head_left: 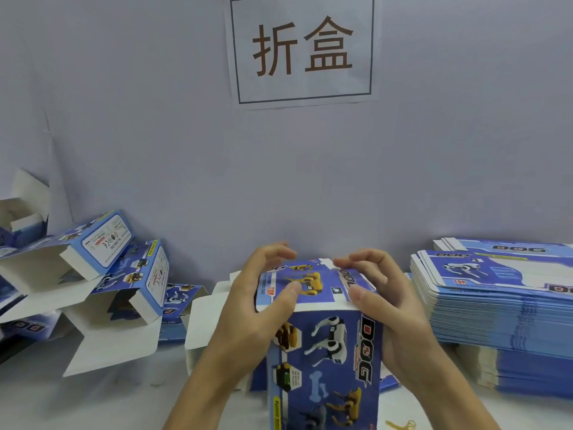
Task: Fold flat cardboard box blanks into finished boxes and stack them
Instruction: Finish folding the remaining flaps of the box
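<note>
A blue box (322, 361) printed with robot dogs stands upright in front of me, its top flap folded over. My left hand (257, 308) grips its upper left side, thumb pressed on the top flap and fingers curled over the far edge. My right hand (381, 305) holds the upper right side, thumb on the flap's fold and fingers arched above the far corner. A tall stack of flat blanks (502, 308) lies at the right. Folded boxes (124, 274) with open white flaps lie tumbled at the left.
A white table (93, 398) carries everything. More flat blanks (204, 324) lie behind the held box. The grey wall (155, 135) stands close behind, with a paper sign (302, 48) taped to it. A small yellow object (400, 426) peeks in at the bottom edge.
</note>
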Action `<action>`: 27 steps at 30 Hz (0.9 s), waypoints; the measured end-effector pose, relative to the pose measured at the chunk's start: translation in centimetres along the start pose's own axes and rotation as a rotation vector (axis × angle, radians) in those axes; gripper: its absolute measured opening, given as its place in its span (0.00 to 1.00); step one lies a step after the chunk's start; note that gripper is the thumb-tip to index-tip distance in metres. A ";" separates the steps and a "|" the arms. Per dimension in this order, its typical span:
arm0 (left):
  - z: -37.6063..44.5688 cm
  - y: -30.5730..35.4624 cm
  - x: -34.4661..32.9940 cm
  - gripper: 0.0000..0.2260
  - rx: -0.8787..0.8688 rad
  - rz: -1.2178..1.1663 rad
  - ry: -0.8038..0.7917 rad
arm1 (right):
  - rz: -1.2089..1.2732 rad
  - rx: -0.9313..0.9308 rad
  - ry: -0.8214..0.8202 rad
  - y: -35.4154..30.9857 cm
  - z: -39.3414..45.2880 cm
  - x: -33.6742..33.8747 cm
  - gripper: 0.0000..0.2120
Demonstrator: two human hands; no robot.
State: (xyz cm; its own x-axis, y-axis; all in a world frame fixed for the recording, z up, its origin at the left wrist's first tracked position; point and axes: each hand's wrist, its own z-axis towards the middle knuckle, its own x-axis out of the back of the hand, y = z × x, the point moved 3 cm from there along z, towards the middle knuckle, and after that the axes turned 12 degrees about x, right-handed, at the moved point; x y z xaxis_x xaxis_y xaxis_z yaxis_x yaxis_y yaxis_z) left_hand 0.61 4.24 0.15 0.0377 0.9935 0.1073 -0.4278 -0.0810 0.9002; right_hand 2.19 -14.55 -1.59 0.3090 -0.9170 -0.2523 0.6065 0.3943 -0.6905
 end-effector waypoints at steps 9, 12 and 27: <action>0.3 -1.8 -1.0 0.12 0.054 0.145 -0.143 | -0.181 -0.113 -0.034 1.2 -0.5 0.1 0.22; 0.4 -1.8 -1.0 0.09 -0.034 0.110 -0.102 | -0.187 -0.107 -0.033 1.4 -0.5 0.2 0.21; 0.2 -2.7 -0.5 0.15 0.059 -0.054 -0.012 | -0.079 -0.126 0.008 2.4 -0.8 0.8 0.26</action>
State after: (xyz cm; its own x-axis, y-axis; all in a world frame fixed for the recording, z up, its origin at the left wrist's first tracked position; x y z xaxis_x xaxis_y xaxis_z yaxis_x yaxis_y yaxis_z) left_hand 1.96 3.91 -2.24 0.0702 0.9956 0.0622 -0.3713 -0.0318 0.9280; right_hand 3.29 -14.35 -3.95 0.2576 -0.9455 -0.1992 0.5316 0.3108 -0.7879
